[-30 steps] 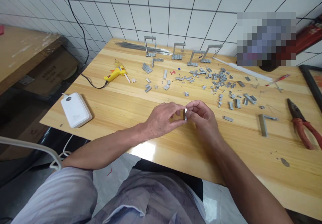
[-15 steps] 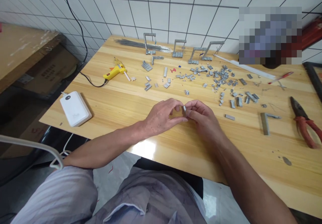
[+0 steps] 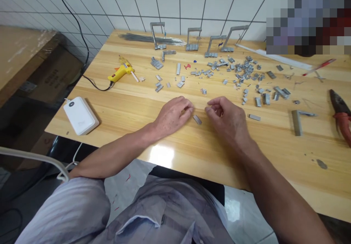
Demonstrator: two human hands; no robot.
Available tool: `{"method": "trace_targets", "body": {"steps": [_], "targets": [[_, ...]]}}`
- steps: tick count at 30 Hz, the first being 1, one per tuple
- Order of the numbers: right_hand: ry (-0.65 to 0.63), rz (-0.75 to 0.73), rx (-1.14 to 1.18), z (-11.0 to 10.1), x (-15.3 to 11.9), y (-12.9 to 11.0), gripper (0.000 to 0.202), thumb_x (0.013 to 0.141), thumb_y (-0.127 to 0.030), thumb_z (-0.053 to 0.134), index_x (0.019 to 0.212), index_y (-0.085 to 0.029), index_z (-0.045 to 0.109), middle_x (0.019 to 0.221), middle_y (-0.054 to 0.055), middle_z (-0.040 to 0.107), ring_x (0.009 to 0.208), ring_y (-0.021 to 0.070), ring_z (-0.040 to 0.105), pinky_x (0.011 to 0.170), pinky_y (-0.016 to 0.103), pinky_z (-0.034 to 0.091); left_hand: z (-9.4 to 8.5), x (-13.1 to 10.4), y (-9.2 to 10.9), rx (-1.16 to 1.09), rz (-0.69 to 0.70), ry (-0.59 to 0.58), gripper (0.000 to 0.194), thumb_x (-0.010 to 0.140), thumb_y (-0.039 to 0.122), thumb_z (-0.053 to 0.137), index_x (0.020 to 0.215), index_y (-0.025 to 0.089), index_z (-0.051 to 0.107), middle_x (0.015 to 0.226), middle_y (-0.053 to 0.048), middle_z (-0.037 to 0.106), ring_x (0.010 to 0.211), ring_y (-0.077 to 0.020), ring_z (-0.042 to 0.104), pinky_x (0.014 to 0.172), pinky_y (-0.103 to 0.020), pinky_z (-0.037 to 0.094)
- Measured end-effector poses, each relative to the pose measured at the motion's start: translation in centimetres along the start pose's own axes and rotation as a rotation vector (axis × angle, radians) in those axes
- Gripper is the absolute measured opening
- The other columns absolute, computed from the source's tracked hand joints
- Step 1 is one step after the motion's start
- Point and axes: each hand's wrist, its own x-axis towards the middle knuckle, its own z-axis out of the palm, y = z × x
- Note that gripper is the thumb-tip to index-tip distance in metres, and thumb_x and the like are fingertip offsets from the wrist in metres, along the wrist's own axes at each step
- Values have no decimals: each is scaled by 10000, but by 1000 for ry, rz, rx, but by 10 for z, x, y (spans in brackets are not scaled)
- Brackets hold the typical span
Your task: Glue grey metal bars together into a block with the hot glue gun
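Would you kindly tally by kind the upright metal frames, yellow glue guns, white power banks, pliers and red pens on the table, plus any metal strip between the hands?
Upright metal frames: 4
Yellow glue gun: 1
White power bank: 1
Pliers: 1
Red pen: 1
Metal strip between the left hand and right hand: 1
Total: 9

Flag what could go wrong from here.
The small grey metal block between the left hand and right hand lies loose; either might nudge it. The yellow glue gun has a black cord leaving the table; a snag could drag it. The upright metal frames have small bases and might tip if bumped.
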Motion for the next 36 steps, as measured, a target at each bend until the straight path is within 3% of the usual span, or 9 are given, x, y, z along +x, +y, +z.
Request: {"method": "trace_targets", "body": {"steps": [2, 5, 8, 11, 14, 18, 25, 31, 36], "targets": [[49, 8, 12, -1, 3, 2, 148, 871, -332, 635, 958, -231, 699, 744, 9, 720, 638, 185, 625, 670, 338, 474, 2, -3, 6, 93, -6, -20, 180, 1003, 344, 620, 985, 179, 690, 908, -57, 697, 863, -212, 639, 825, -361, 510], [59, -6, 25, 2, 4, 6, 118, 854, -304, 642, 927, -231, 699, 744, 9, 723, 640, 183, 633, 671, 338, 479, 7, -6, 13, 238, -17, -84, 376, 890, 492, 758, 1059, 162, 695, 968, -90, 700, 899, -264, 646, 827, -408, 519], [70, -38, 40, 6, 4, 9, 93, 841, -277, 648, 907, -235, 699, 736, 5, 727, 629, 177, 625, 666, 334, 475, 12, -7, 13, 267, 3, -122, 283, 898, 401, 745, 1042, 162, 700, 955, -87, 695, 906, -267, 649, 842, -417, 524], [101, -40, 51, 7, 5, 10, 85, 845, -275, 648, 902, -239, 700, 734, 4, 733, 627, 177, 620, 664, 336, 475, 13, -5, 6, 142, 34, -92, 164, 917, 267, 693, 1046, 166, 701, 941, -70, 696, 908, -232, 654, 862, -384, 537], [122, -27, 59, 4, 6, 10, 83, 851, -278, 643, 899, -240, 698, 738, 5, 732, 628, 179, 615, 666, 338, 478, 11, -3, 0, 46, 46, -59, 246, 909, 209, 662, 1148, 173, 703, 1018, -80, 703, 976, -223, 666, 900, -372, 554], [141, -17, 64, 3, 9, 12, 80, 849, -273, 638, 891, -238, 697, 743, 6, 728, 634, 179, 612, 688, 345, 486, 9, -3, -2, 93, 50, -96, 395, 896, 253, 681, 1280, 159, 676, 1108, -111, 696, 1073, -267, 664, 985, -434, 550], [151, -44, 72, 5, 10, 14, 71, 837, -266, 641, 868, -238, 698, 737, 5, 728, 640, 183, 623, 695, 341, 489, 8, -1, 0, 113, 33, -116, 208, 985, 282, 604, 1119, 185, 729, 1033, -92, 715, 1015, -247, 665, 956, -415, 533], [126, -55, 77, 7, 9, 14, 69, 841, -251, 643, 877, -239, 700, 750, 7, 734, 648, 180, 627, 695, 333, 490, -2, 8, -5, 25, -44, -159, 414, 1094, 333, 408, 888, 188, 737, 854, -57, 706, 883, -221, 651, 868, -383, 502], [102, -62, 78, 8, 8, 12, 76, 846, -242, 643, 890, -235, 705, 767, 11, 736, 662, 180, 628, 712, 335, 493, -2, 12, -8, 4, -118, -149, 308, 1037, 325, 538, 803, 192, 688, 819, -31, 685, 818, -198, 631, 812, -354, 486]]}}
